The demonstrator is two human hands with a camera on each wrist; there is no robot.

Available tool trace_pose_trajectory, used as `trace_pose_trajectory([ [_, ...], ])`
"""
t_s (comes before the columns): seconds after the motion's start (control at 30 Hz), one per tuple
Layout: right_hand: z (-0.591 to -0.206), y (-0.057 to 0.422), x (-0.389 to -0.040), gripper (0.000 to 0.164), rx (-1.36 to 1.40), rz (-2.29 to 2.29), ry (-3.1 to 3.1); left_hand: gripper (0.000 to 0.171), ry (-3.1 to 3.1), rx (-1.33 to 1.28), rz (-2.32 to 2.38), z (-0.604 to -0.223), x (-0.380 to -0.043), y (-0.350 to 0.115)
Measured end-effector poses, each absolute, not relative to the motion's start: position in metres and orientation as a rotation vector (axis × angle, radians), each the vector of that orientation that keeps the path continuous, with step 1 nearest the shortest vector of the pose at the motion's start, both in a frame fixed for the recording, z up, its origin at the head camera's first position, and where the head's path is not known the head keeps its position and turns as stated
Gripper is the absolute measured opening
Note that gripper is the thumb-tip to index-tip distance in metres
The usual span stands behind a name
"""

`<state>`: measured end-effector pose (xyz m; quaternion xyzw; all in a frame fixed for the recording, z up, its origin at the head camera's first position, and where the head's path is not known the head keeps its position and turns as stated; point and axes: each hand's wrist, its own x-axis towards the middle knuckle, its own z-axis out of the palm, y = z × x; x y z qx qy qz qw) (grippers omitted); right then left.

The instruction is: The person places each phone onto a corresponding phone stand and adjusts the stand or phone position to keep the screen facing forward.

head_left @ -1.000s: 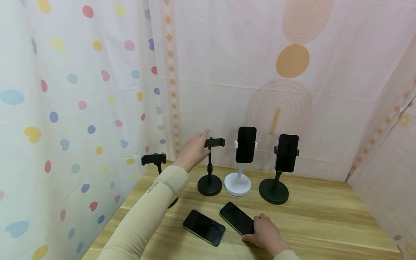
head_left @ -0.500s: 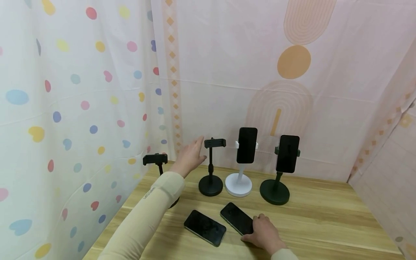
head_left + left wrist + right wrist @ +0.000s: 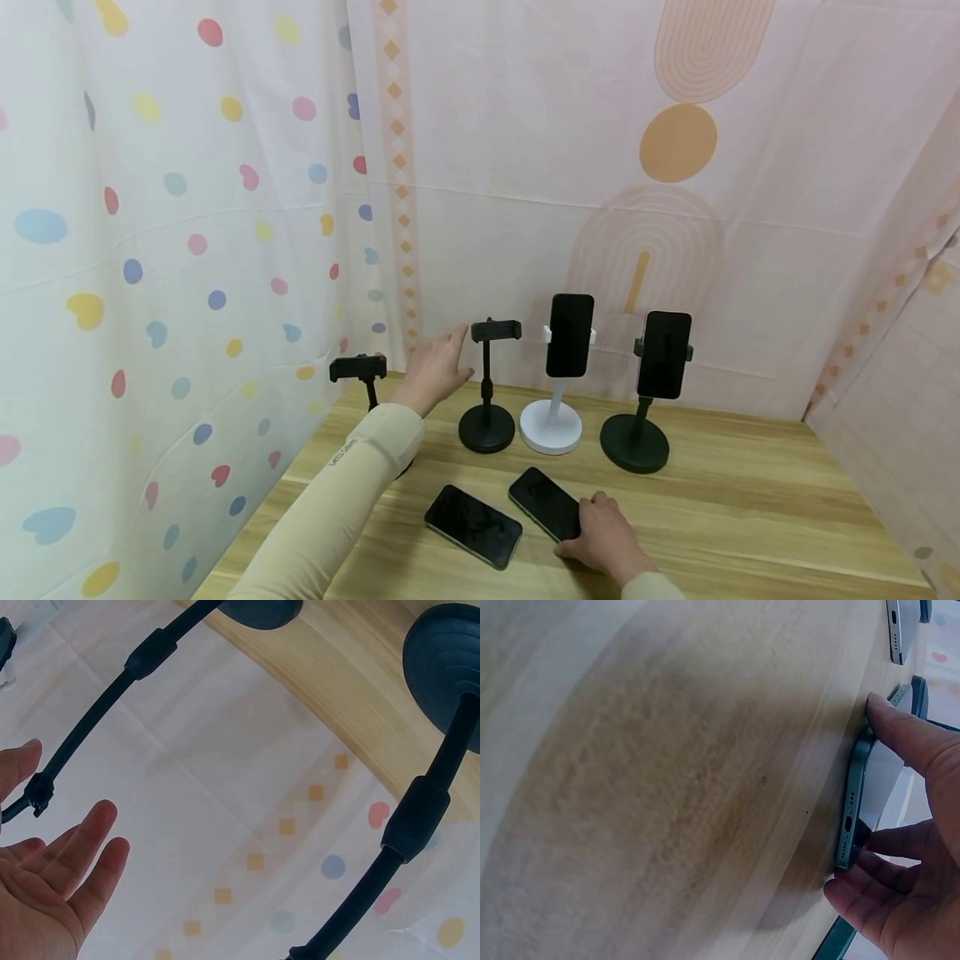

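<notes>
My left hand (image 3: 433,369) is raised with loosely extended fingers, just left of the clamp on a black phone stand (image 3: 487,427). In the left wrist view its palm and spread fingers show beside that stand's pole (image 3: 94,724), holding nothing. On the table, my right hand (image 3: 604,535) grips the lower end of a dark smartphone (image 3: 546,502) by its two long edges. The right wrist view shows the thumb on one side of this smartphone (image 3: 849,817) and fingertips on the other, its port end facing the camera.
A second smartphone (image 3: 472,527) lies left of the gripped one. Another black stand (image 3: 358,367) is partly hidden behind the left sleeve. A white stand (image 3: 551,429) and a dark green stand (image 3: 634,444) each hold a phone upright. Patterned curtains (image 3: 510,233) hang behind the table.
My left hand has drawn back left and slightly down, away from the black stand's clamp. My right hand stays at the smartphone, shifted only very slightly.
</notes>
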<state>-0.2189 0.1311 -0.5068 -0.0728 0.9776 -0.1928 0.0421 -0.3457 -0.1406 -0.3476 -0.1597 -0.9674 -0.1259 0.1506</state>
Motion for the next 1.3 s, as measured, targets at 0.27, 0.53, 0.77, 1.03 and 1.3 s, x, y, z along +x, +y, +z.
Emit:
trace_pose_trajectory([
  [0.27, -0.510, 0.127, -0.224, 0.066, -0.207, -0.611, 2.959, 0.079, -2.788, -0.448, -0.379, -0.352, -0.344, -0.142],
  [0.53, -0.509, 0.125, -0.233, 0.070, -0.221, -0.600, 2.923, 0.079, -2.800, -0.439, -0.371, -0.355, -0.343, -0.143],
  [0.77, -0.510, 0.124, -0.237, 0.068, -0.230, -0.572, 2.908, 0.077, -2.810, -0.435, -0.392, -0.355, -0.340, -0.144],
  [1.03, -0.507, 0.122, -0.239, 0.063, -0.214, -0.527, 2.918, 0.075, -2.803, -0.430, -0.409, -0.354, -0.339, -0.146],
  [1.3, -0.503, 0.120, -0.236, 0.058, -0.176, -0.535, 2.937, 0.073, -2.767, -0.422, -0.437, -0.351, -0.339, -0.146],
])
